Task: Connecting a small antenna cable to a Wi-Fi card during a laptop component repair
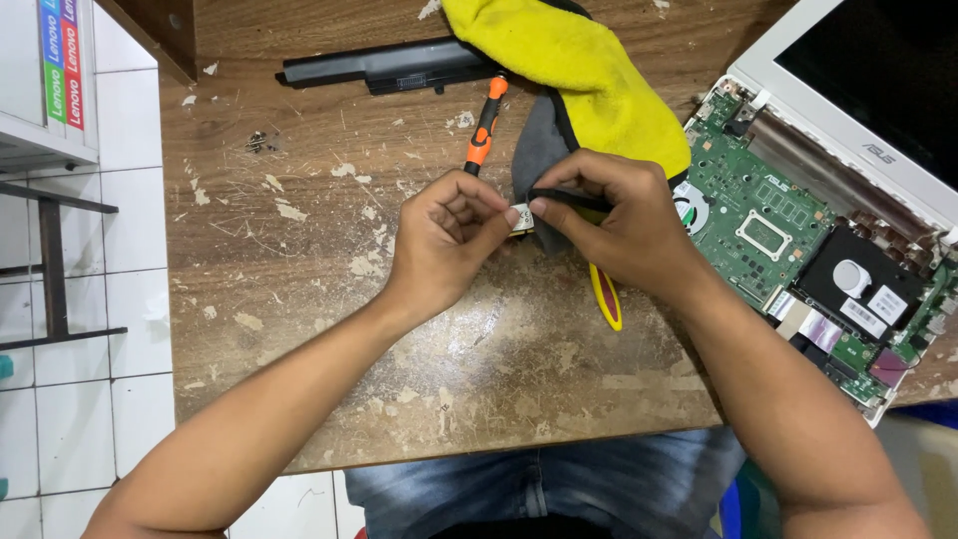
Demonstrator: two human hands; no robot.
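My left hand point(447, 235) and my right hand point(611, 222) meet over the middle of a worn wooden table point(299, 299). Between their fingertips they pinch a small flat circuit card point(520, 217). My right hand also grips a thin black strip point(569, 198) that lies across the card's top. An orange-and-black screwdriver point(485, 125) lies just behind my left hand. A yellow-handled tool point(606, 295) pokes out from under my right hand.
An opened white laptop point(798, 210) with its green board exposed sits at the right. A yellow and grey cloth point(584, 70) lies behind the hands, and a long black battery pack point(384, 66) behind that. White tiled floor and a shelf are at the left.
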